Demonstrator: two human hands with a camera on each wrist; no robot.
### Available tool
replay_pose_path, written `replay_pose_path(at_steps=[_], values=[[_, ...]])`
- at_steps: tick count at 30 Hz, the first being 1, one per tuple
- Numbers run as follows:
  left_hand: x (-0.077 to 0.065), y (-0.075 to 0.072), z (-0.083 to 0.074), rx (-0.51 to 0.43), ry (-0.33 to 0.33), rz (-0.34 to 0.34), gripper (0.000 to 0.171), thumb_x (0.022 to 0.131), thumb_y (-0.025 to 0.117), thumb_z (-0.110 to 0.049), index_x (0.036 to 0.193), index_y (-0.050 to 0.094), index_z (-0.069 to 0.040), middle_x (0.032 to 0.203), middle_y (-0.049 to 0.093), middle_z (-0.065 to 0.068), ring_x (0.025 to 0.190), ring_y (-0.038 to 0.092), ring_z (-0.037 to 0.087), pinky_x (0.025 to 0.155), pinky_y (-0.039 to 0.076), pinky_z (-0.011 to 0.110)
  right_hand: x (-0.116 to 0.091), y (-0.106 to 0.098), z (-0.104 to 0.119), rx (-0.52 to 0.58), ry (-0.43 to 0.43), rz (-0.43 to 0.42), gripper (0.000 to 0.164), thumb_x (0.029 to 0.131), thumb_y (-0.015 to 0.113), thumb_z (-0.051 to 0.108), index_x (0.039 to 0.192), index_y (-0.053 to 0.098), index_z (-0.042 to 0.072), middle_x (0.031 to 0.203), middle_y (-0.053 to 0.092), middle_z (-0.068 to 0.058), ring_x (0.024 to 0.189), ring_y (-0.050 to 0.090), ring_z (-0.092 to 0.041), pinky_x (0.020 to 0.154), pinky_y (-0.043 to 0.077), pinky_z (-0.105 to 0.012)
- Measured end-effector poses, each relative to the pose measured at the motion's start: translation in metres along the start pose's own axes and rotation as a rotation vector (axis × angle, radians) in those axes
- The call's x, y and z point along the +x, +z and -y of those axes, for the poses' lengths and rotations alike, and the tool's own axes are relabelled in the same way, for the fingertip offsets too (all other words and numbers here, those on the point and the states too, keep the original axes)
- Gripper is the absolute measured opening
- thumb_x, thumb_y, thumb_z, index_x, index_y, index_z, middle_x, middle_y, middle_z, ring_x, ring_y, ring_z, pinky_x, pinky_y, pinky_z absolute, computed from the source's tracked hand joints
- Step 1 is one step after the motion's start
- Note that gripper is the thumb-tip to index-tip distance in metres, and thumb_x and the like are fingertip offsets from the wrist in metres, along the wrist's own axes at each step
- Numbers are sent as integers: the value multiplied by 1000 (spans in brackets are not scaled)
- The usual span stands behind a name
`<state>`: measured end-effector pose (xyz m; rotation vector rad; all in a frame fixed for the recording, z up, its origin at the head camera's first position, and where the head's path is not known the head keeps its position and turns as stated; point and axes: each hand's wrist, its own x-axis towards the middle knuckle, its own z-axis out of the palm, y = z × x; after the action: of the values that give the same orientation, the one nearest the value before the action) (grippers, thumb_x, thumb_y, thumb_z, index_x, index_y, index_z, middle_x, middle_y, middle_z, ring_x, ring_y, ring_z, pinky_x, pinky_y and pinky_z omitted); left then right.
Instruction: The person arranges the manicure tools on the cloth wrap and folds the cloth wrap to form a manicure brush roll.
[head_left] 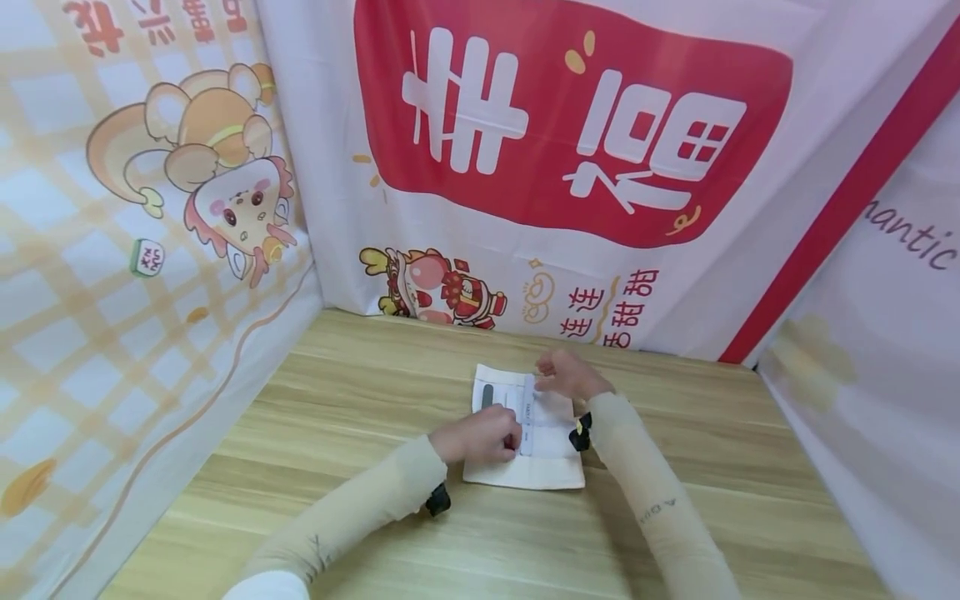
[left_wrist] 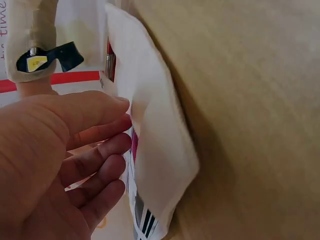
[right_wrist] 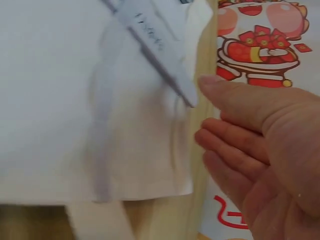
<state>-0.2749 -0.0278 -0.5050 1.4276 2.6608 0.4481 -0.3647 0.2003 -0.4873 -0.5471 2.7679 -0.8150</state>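
Note:
A white cloth piece (head_left: 551, 473) lies spread on the wood-grain table. Along its middle runs a narrow pale strip with small lettering (head_left: 528, 417), which looks like a ruler; one pointed end of the strip (right_wrist: 167, 65) shows in the right wrist view. My left hand (head_left: 483, 433) is over the cloth's left half, its loosely bent fingertips at the cloth's edge in the left wrist view. Whether they touch something behind that edge is hidden. My right hand (head_left: 573, 375) hovers by the strip's far end, fingers half bent, with nothing seen between them.
A dark grey oblong (head_left: 488, 395) shows on the cloth's far left. Past the cloth's edge, part of a red thing (left_wrist: 111, 62) and a black-striped piece (left_wrist: 147, 222) are visible. Printed curtains (head_left: 577, 117) stand behind the table (head_left: 360, 400) and along both sides.

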Motion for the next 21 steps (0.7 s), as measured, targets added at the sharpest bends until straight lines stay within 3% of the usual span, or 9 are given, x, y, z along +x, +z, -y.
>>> replay_pose_path(at_steps=[4,8,14,21], values=[[-2,4,-4,7,4,4,5,90,78,-11,89,80,-16,87,72,-2,79,53,4,81,45,21,2,12,-12,29,-67,-12,49,92,81,12,137,65,-1,139,68,-21,132,63,-38,112,50,-52],[-2,7,-4,-18,7,-2,6,90,78,-10,89,80,-15,85,70,-4,79,56,5,81,45,20,2,20,-15,72,-141,-34,37,91,80,6,126,70,-2,129,72,-20,127,66,-39,111,51,-55],[-3,9,-5,-66,9,-18,6,90,77,-8,90,79,-13,85,70,-3,80,59,9,84,46,23,3,23,-14,62,-156,-42,28,91,79,5,118,73,3,119,75,-14,122,68,-35,109,52,-54],[-2,11,-4,-105,-22,-12,7,92,75,-7,89,76,-13,85,69,-3,80,57,8,83,46,23,-4,26,-9,45,-180,-62,32,88,81,3,119,73,1,120,76,-16,115,71,-33,103,56,-50]])
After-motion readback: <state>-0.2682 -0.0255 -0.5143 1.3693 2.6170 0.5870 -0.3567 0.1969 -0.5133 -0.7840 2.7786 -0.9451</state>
